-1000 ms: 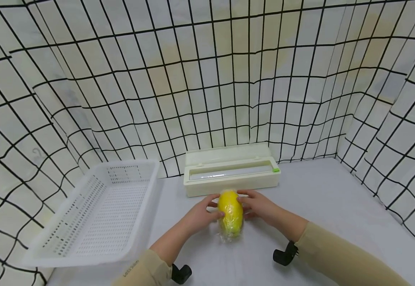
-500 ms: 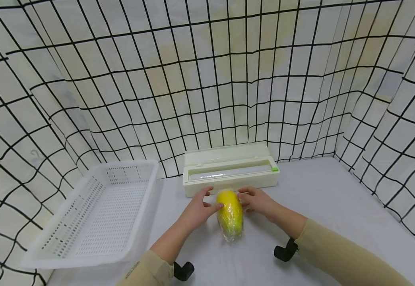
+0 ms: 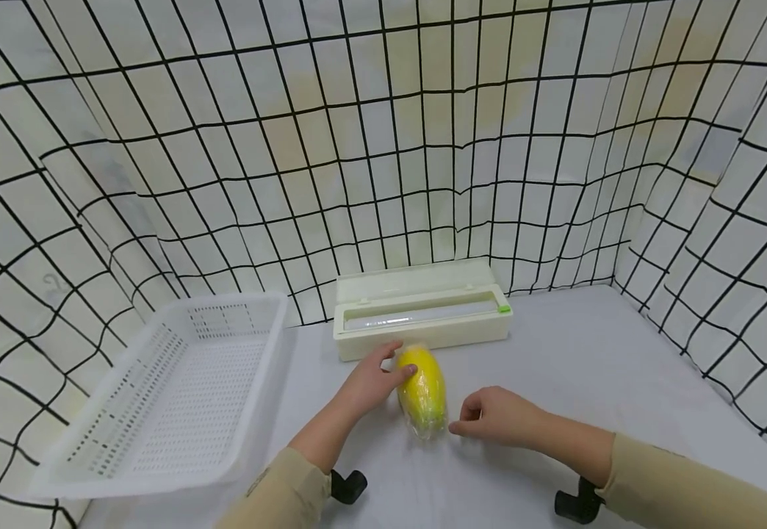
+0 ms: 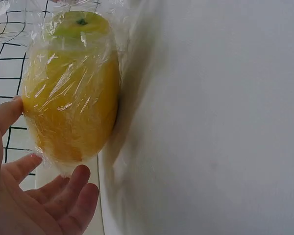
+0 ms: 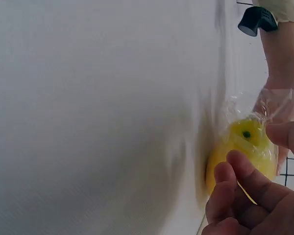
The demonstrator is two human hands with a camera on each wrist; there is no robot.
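Note:
An oblong yellow fruit (image 3: 423, 389), greenish at its near end and wrapped in clear cling film, lies on the white table. In the left wrist view, the film over the fruit (image 4: 71, 88) is wrinkled and glossy. My left hand (image 3: 365, 386) is at its left side, thumb resting against it and the other fingers loosely spread near its far end. Right of the fruit's near end is my right hand (image 3: 502, 417), with loosely bent fingers. The right wrist view shows a gap between its thumb and fingers (image 5: 240, 164), with loose film (image 5: 279, 100) sticking up beyond.
Behind the fruit stands a long cream dispenser box (image 3: 423, 339), lid raised, with a roll of film (image 3: 423, 314) inside. A white perforated basket (image 3: 188, 411) sits at the left. Black-gridded white walls (image 3: 383, 147) enclose the back and sides.
My right hand has left the fruit's far right side and come toward me, to beside its near end. My left hand stays at the fruit, its thumb still against it.

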